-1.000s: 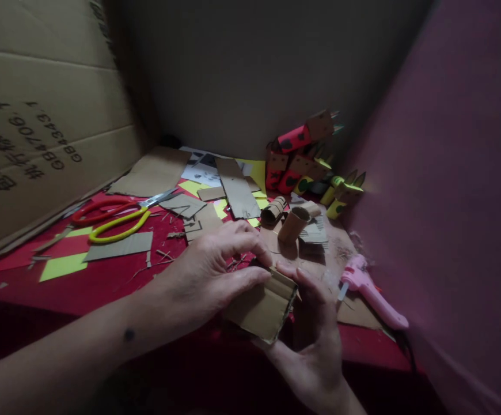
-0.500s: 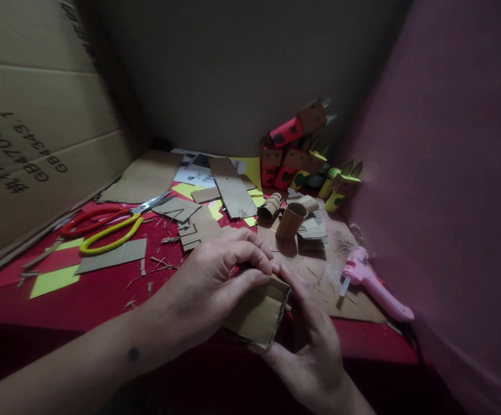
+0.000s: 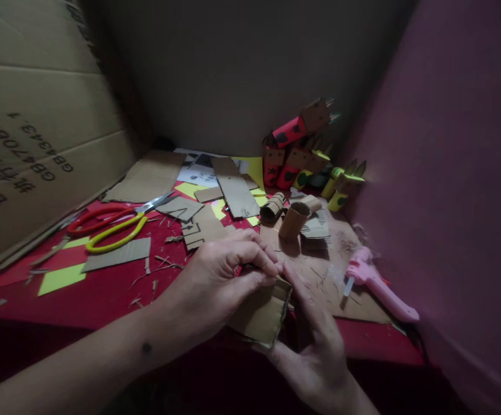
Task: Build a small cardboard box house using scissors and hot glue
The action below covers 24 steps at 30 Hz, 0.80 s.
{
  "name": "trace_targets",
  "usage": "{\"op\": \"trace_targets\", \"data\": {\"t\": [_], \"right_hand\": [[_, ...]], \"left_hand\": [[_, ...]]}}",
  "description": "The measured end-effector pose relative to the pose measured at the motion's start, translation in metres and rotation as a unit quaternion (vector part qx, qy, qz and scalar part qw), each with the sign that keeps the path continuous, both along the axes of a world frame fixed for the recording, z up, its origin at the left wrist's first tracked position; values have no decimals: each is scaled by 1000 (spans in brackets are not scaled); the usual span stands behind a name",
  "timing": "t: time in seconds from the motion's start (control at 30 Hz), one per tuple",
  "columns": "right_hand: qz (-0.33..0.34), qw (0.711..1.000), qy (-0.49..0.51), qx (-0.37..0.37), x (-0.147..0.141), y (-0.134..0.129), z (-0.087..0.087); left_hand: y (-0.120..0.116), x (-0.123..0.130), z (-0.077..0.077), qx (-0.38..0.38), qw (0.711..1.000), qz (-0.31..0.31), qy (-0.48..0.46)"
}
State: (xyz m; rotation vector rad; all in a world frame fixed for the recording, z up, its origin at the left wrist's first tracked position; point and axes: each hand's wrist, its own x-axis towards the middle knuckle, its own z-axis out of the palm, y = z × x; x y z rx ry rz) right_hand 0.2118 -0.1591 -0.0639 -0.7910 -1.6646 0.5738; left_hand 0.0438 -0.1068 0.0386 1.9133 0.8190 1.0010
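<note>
A small cardboard box [image 3: 261, 317] with an open side facing me is held between both hands over the table's front edge. My left hand [image 3: 228, 282] pinches its far upper edge with thumb and fingers. My right hand [image 3: 313, 340] is closed round the box's right side, thumb below and fingertips at the top corner, meeting the left fingertips. The fingers cover part of the box's far edge. Just beyond the hands an upright cardboard tube [image 3: 293, 221] stands on a cardboard sheet [image 3: 363, 308], with a second tube [image 3: 273, 207] lying beside it.
Scissors [image 3: 116, 230] with red and yellow handles lie on the red cloth [image 3: 168, 236] at left, among cardboard scraps. A pink glue gun [image 3: 380, 288] rests at right. Decorated cardboard figures [image 3: 291, 158] stand at the back. A large carton [image 3: 38, 138] borders the left.
The whole view has shifted slightly, so things appear a little further right. Both hands keep the same hold on the cardboard box.
</note>
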Motion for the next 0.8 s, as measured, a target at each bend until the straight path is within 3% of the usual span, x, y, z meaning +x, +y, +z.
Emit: {"op": "trace_targets", "data": {"t": [0.17, 0.33, 0.47, 0.8], "right_hand": [[123, 968, 176, -133, -3, -1, 7], [181, 917, 277, -222, 1, 4, 11], [182, 905, 302, -237, 6, 7, 9], [187, 899, 311, -245, 4, 10, 18]], "left_hand": [[7, -7, -3, -168, 986, -1, 11], [11, -12, -14, -287, 955, 13, -66], [11, -13, -19, -294, 948, 11, -116], [8, -10, -21, -249, 961, 28, -119]]}}
